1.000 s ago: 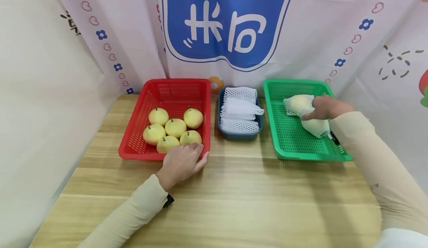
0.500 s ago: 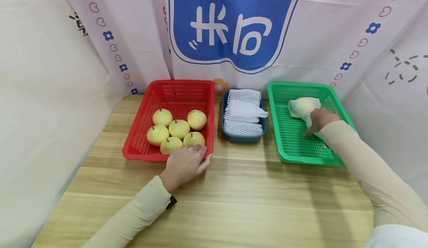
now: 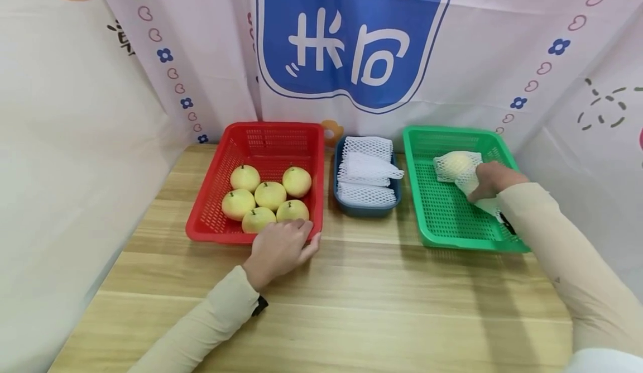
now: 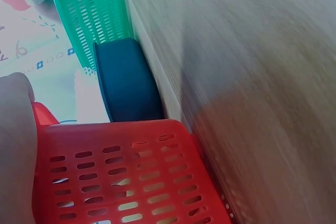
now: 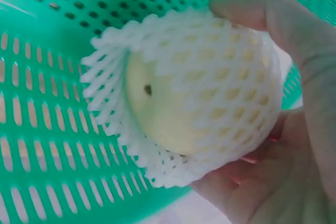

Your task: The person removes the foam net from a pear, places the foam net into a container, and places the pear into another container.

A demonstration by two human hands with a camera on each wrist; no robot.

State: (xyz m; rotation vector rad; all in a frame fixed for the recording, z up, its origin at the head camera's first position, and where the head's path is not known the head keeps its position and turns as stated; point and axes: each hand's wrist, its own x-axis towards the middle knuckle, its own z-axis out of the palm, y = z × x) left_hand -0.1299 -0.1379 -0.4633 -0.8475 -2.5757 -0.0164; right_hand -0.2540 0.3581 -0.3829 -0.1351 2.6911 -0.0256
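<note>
In the head view, my right hand (image 3: 494,177) reaches into the green basket (image 3: 437,211). It holds a pear (image 5: 226,87) sleeved in white foam net, thumb on one side and fingers beneath, as the right wrist view shows. A second netted pear (image 3: 458,165) lies just behind it. My left hand (image 3: 281,245) grips the front rim of the red basket (image 3: 271,134), its fingers bent over the edge. Several bare yellow pears (image 3: 270,195) lie in that basket. The left wrist view catches only part of this hand (image 4: 16,150) beside the basket's perforated wall.
Between the baskets stands a small dark blue box (image 3: 369,211) with several white foam nets (image 3: 369,194). Everything rests on a wooden table (image 3: 382,306). A printed white curtain (image 3: 211,55) hangs directly behind the containers.
The head view has shifted slightly. Inside the green basket, my right hand has moved a little with the netted pear, its fingers closing in around it. The left hand remains at the red basket's rim.
</note>
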